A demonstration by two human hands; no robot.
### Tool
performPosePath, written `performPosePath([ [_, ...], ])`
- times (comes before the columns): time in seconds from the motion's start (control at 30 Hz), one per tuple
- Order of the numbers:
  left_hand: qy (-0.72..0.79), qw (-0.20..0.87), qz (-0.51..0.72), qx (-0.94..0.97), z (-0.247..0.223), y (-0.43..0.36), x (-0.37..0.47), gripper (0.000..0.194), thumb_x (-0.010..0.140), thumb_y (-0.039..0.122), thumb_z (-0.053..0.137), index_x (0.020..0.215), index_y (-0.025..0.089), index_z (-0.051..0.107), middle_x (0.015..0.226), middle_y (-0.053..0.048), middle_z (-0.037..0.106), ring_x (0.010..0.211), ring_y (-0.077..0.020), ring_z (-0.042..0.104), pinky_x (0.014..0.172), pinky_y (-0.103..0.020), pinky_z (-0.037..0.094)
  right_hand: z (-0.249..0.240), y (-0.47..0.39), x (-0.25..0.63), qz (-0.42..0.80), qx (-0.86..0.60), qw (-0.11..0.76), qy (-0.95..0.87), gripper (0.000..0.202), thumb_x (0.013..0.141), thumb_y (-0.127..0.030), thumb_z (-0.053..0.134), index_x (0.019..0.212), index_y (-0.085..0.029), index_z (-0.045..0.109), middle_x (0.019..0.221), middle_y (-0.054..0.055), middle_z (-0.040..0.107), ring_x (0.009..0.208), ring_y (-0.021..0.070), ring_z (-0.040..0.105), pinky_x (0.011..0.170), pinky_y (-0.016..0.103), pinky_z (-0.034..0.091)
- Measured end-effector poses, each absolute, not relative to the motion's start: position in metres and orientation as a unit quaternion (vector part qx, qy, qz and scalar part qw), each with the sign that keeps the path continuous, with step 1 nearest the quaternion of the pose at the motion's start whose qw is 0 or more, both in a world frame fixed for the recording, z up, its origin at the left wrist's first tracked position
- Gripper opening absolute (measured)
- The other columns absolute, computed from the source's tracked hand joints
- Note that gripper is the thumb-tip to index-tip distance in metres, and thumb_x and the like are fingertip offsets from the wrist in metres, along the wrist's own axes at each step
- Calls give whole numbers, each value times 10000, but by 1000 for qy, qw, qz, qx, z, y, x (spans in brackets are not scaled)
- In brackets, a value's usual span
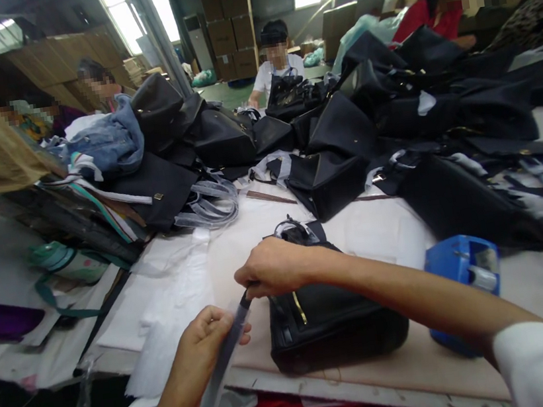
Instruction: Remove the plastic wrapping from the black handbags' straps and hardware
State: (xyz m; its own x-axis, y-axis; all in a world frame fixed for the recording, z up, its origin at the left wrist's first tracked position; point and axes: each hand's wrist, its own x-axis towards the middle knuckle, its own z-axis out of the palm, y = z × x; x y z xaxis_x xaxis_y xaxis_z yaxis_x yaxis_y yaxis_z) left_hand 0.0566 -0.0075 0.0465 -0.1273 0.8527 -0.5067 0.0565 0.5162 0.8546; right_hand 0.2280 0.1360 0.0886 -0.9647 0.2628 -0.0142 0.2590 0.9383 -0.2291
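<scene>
A black handbag with a gold zipper rests on the table at its front edge. Over its left side, my right hand is closed around the dark end of a strap. My left hand, lower and to the left, pinches the same strap between thumb and fingers. Clear plastic film covers the strap, which hangs down past the table edge. Part of the bag's top is hidden behind my right forearm. Its wrapped handle shows beyond that arm.
Black bags are heaped across the far side of the table. A blue tape dispenser stands to the right of the handbag. White sheets lie at left, near a green bottle. Several people sit around the table.
</scene>
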Motion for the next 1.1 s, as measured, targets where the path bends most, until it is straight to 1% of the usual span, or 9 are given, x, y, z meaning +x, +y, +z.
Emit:
performPosePath([
  [0.13,654,569,363,342,51,-4,62,257,872,438,543,847,185,509,904,-99,740,868,-248,692,840,-339,458,84,126,218,130,-92,-9,-987,175,860,-338,564,896,-181,630,768,56,678,700,183,615,534,251,279],
  [0.3,668,555,346,354,50,-7,57,278,865,463,544,808,194,503,878,-85,741,839,-256,695,791,-333,472,76,137,233,151,-93,24,-984,207,896,-367,516,996,-203,594,784,32,678,684,176,616,589,268,338],
  [0.43,676,547,333,365,37,-7,51,314,858,513,537,859,199,518,890,-71,739,904,-267,682,827,-342,465,69,132,231,117,-108,43,-986,144,888,-307,520,912,-175,570,761,31,676,693,185,629,664,302,376],
  [0.57,653,564,334,379,30,-3,51,326,855,520,534,912,198,540,938,-74,734,900,-271,681,834,-351,472,57,119,219,123,-55,51,-990,61,835,-211,556,883,-175,544,790,12,678,746,180,632,732,323,389],
  [0.73,685,530,332,374,43,1,58,340,809,536,584,821,197,552,868,-79,741,839,-278,691,811,-349,479,57,131,237,120,-70,96,-986,127,859,-263,571,958,-184,577,901,32,657,829,187,609,781,339,386],
  [0.8,680,528,338,381,48,4,62,336,805,530,591,795,197,547,848,-80,742,822,-275,695,807,-349,477,57,135,240,112,-84,97,-985,118,860,-255,568,948,-179,588,887,40,647,830,194,600,793,346,382],
  [0.97,659,543,350,385,52,15,70,300,825,491,577,796,196,535,804,-74,741,808,-261,699,807,-343,465,58,133,237,145,-42,102,-983,98,851,-213,558,927,-168,600,875,38,636,818,178,584,795,315,389],
  [1.03,659,538,354,389,53,17,70,289,833,480,572,799,195,530,798,-68,739,774,-247,699,785,-335,470,63,137,246,164,-72,136,-974,133,879,-234,543,976,-164,601,931,53,633,858,180,580,794,300,394],
  [1.1,665,529,355,389,53,16,67,283,840,471,570,800,194,528,795,-65,739,740,-232,696,756,-321,474,67,146,261,179,-133,181,-958,222,910,-300,525,1066,-153,584,1008,84,621,927,194,569,808,301,397],
])
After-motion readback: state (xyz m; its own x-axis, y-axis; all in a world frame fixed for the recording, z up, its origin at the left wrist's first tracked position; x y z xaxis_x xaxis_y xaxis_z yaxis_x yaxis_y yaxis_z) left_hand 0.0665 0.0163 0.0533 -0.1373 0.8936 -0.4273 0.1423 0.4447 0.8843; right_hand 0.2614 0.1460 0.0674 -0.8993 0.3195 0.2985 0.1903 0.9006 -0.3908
